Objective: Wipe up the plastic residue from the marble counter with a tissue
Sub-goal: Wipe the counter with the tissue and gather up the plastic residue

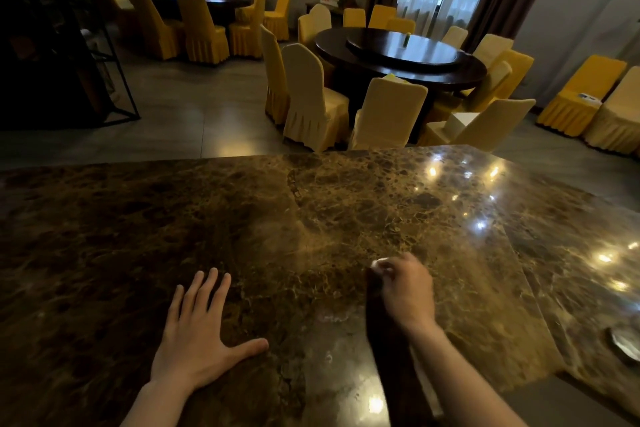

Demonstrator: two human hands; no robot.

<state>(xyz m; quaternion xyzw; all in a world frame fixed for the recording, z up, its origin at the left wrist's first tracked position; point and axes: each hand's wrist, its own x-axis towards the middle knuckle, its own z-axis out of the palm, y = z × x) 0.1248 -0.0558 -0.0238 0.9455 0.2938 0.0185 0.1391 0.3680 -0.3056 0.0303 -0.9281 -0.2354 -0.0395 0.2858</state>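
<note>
A brown veined marble counter fills the lower half of the head view. My left hand lies flat on it, palm down, fingers spread, holding nothing. My right hand is curled into a loose fist at the centre right, pressed to the stone, with a small white wad of tissue showing at its fingertips. The picture is blurred around that hand. A faint pale smear lies on the marble between my hands; I cannot tell if it is residue or a reflection.
A round silvery object sits at the counter's right edge. Beyond the far edge stand yellow-covered chairs around a dark round table. A black shelf frame stands at the left.
</note>
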